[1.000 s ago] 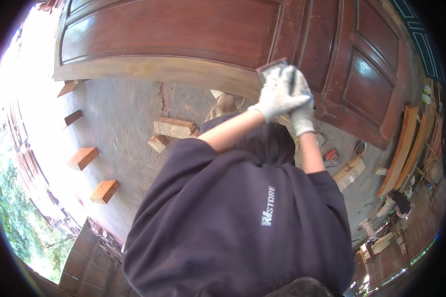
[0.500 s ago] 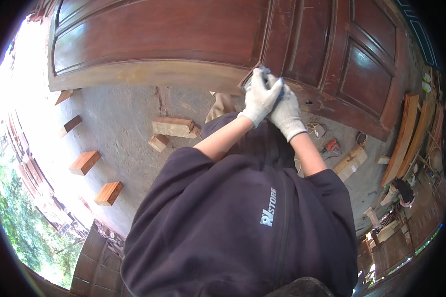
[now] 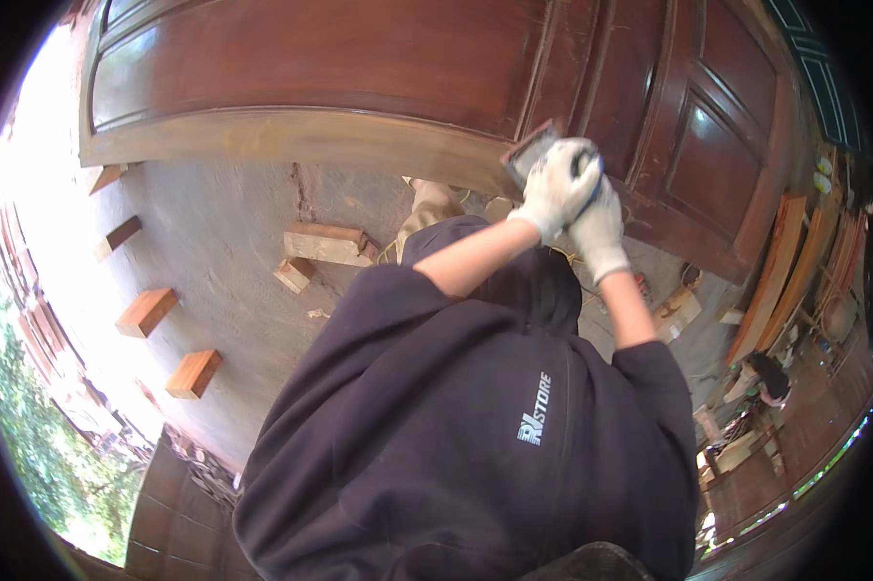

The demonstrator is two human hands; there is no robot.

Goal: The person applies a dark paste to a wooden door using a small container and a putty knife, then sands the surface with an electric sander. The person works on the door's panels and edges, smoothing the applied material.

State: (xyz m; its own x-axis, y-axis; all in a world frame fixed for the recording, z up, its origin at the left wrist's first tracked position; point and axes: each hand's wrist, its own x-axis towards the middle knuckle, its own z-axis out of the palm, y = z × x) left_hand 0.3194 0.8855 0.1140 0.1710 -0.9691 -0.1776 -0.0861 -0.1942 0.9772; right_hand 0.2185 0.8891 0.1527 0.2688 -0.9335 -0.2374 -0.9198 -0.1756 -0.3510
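Both my hands, in white work gloves, are closed together on a sander (image 3: 530, 155) with a flat rectangular pad and some blue on its body. My left hand (image 3: 555, 184) lies over the front of it; my right hand (image 3: 599, 229) wraps its rear part, which the gloves mostly hide. The pad sits at the near edge of a reddish-brown panelled wooden door (image 3: 311, 68) that lies flat in front of me. Left of the sander, the door's near border (image 3: 262, 136) is a paler, bare-looking brown, while the panels are dark and glossy.
Below the door, a wood block (image 3: 325, 244) and a smaller offcut (image 3: 294, 274) lie on the concrete floor. More blocks (image 3: 148, 312) stand to the left. Long planks (image 3: 767, 276) lean at the right, near a pale timber piece (image 3: 677, 312).
Both hands and the sander have shifted right along the door's near edge, and the pad now shows more. My view has also shifted slightly.
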